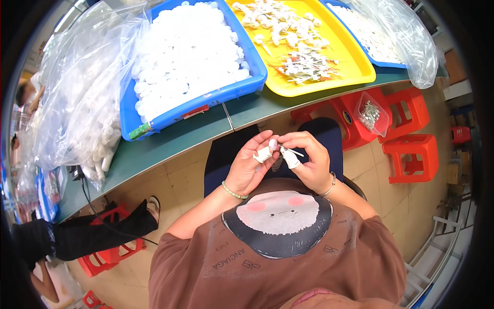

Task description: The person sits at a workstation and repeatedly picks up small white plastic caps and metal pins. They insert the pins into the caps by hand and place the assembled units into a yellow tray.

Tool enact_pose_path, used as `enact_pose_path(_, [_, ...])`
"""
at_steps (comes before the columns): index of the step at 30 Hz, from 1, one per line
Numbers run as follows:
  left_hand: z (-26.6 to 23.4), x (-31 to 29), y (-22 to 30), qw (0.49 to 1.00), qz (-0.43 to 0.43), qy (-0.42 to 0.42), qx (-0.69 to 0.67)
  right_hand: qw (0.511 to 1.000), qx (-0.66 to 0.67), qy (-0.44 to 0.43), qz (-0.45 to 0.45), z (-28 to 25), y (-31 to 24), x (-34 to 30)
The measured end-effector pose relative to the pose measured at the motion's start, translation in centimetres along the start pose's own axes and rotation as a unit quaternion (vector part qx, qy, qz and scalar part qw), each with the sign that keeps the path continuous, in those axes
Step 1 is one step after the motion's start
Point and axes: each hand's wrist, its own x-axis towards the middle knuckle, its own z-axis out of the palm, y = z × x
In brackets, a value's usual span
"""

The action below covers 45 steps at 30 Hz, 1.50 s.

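My left hand (pixel 246 167) and my right hand (pixel 315 164) meet above my lap, just off the table's front edge. Pinched in the left fingers is a small white rounded piece (pixel 273 144). Between the right thumb and fingers sits a thin white stick-like piece (pixel 293 151), its inner end close to the rounded piece; whether the two are joined cannot be made out. White wraps cover a digit on each hand. Beyond them on the table, a yellow tray (pixel 355 75) holds white parts and a pile with thin orange leads. A blue tray (pixel 203 103) is heaped with white round caps.
Clear plastic bags (pixel 77 98) of white tubes lie at the table's left. Another blue tray (pixel 391 65) stands far right under a clear bag (pixel 404 36). A clear container (pixel 381 126) of small parts rests on a red stool (pixel 355 136). A person's leg (pixel 103 239) extends at left.
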Motion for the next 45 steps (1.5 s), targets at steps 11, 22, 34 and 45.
enact_pose_path(11, [-1.1, 0.2, -0.3, 0.995, 0.031, 0.047, 0.081, 0.987, -0.066, -0.111, 0.092, -0.7, 0.2, 0.5])
enact_pose_path(22, [-1.5, 0.6, -1.2, 0.998, 0.012, 0.059, 0.005, 0.994, -0.064, -0.045, 0.076, 1.5, 1.4, -0.7])
enact_pose_path(34, [-1.6, 1.2, -2.3, 0.998, 0.004, 0.010, -0.057, 0.983, -0.148, -0.011, -0.110, 2.4, 2.9, -0.7])
enact_pose_path(45, [-0.7, 0.1, -0.7, 0.999, 0.016, 0.033, 0.025, 0.917, -0.369, 0.152, 0.027, -20.0, 4.3, 12.3])
